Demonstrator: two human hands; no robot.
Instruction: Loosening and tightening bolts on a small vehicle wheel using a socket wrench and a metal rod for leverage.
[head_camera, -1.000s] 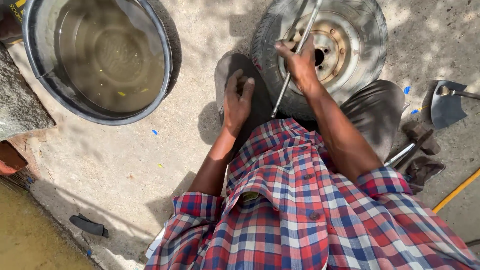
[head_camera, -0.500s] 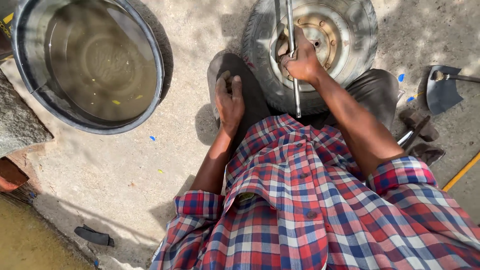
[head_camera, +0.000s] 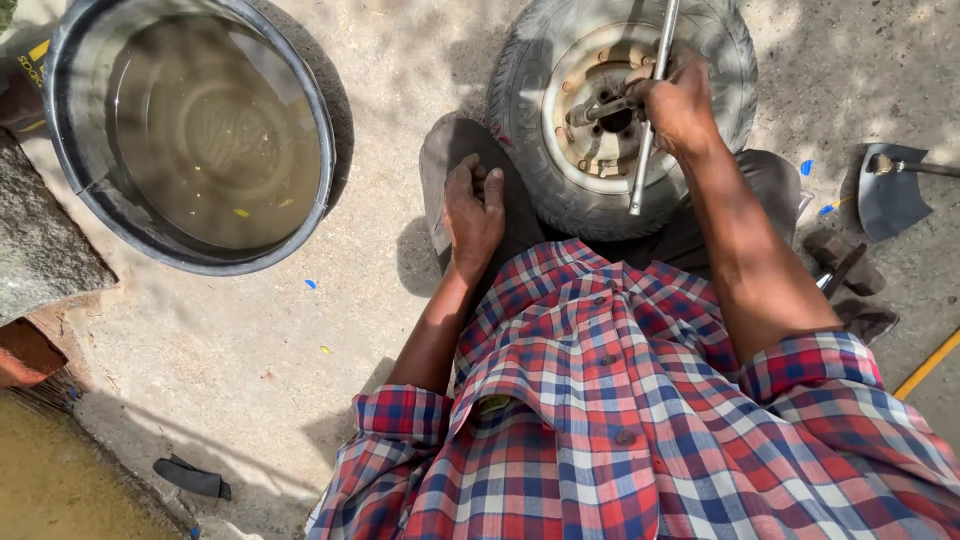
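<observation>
Stone block (head_camera: 40, 250): far left edge, well left of the left hand.
Metal basin (head_camera: 70, 170): round, filled with murky water, well left of and above the left hand.
Black scrap (head_camera: 192, 478): on the concrete, below and left of the left hand.
Left hand (head_camera: 474, 210): palm down, fingers loosely spread, resting flat on the person's knee (head_camera: 450, 150); holds nothing.
Tyre (head_camera: 530, 180): small wheel with rusty rim, lying flat, just right of the left hand and under the right hand.
Metal bar (head_camera: 650, 130): long, steel, crossing the rim's hub.
Right hand (head_camera: 678, 105): closed tight around the metal bar over the hub.
Spade head (head_camera: 890, 195): dark metal, on the ground well right of the right hand.
</observation>
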